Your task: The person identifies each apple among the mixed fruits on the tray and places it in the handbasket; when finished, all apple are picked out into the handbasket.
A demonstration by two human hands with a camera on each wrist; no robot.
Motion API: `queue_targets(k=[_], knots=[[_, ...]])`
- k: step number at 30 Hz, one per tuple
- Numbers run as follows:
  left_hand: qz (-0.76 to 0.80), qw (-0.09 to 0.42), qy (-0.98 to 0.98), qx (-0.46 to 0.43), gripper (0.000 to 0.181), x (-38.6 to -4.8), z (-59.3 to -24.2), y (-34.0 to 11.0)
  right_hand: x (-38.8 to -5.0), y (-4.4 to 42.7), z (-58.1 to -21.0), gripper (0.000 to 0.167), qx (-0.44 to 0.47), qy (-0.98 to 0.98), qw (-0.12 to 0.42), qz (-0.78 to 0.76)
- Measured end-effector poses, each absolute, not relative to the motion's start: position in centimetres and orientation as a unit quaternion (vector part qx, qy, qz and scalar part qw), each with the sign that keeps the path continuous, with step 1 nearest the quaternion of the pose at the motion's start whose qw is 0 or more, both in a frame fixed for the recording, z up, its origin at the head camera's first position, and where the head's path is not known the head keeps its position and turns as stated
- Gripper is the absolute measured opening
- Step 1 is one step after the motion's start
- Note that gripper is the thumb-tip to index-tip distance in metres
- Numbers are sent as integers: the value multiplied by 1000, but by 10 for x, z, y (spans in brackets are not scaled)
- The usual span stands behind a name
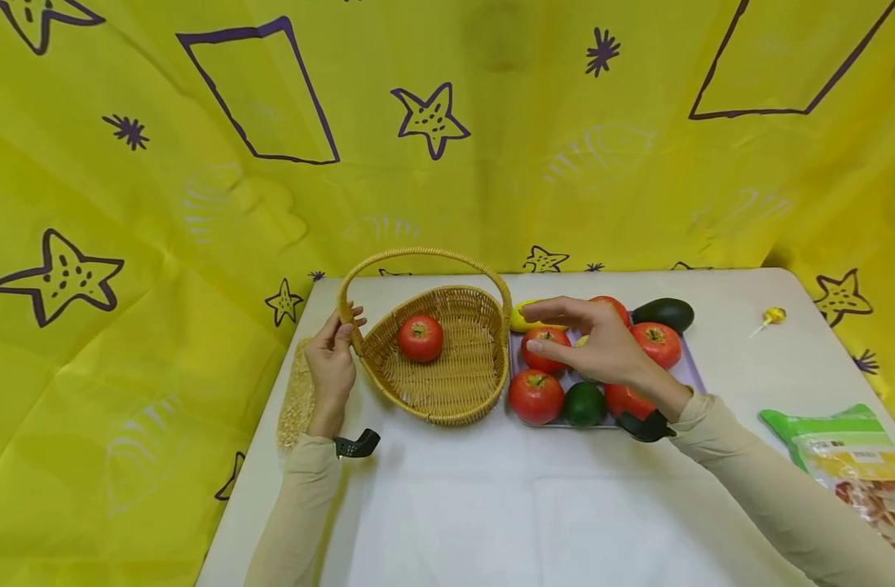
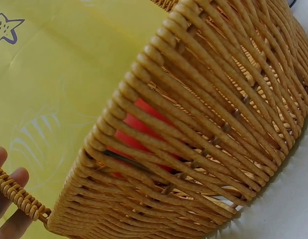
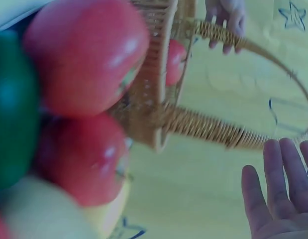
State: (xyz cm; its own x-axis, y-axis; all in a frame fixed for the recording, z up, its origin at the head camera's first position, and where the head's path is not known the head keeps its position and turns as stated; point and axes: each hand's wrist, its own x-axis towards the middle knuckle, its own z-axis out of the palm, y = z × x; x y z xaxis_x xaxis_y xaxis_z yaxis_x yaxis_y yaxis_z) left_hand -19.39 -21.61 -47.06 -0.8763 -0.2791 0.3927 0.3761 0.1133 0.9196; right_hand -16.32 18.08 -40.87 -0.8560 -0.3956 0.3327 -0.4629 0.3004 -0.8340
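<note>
A wicker basket [image 1: 458, 391] stands on the table with one red tomato [image 1: 421, 338] inside. The left hand [image 1: 332, 367] grips the left side of its handle [image 1: 418, 251]; in the left wrist view its fingers [image 2: 18, 175] lie behind the handle. Above the purple tray [image 1: 693, 371], the right hand [image 1: 597, 342] hovers with fingers extended and nothing held; the right wrist view shows its fingers [image 3: 280, 184] spread. On the tray are several red tomatoes [image 1: 536, 397], a green round item [image 1: 584, 403], a dark green oval item [image 1: 663, 315] and a yellow item [image 1: 522, 316].
A bag of pale grains [image 1: 297, 399] lies at the table's left edge, partly behind the left hand. On the right are a yellow lollipop [image 1: 774, 315] and a green-topped food package [image 1: 851, 465]. A yellow patterned cloth [image 1: 491, 187] hangs behind the table.
</note>
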Motion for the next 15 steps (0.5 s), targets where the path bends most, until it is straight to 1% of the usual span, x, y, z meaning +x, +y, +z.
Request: queue_targets(k=[3,8,15], knots=[[-666,244,-704,-38,35,-195,-470,-216,-160,201,-416,54,232,-812,22,536],[-668,246,-701,-39,34,-195,-470,-216,-157,230,-430,71,245,-801,10,546],[-669,251,-699,-43,34,-196,-473,-217,-149,260,-452,81,259,-798,20,544]])
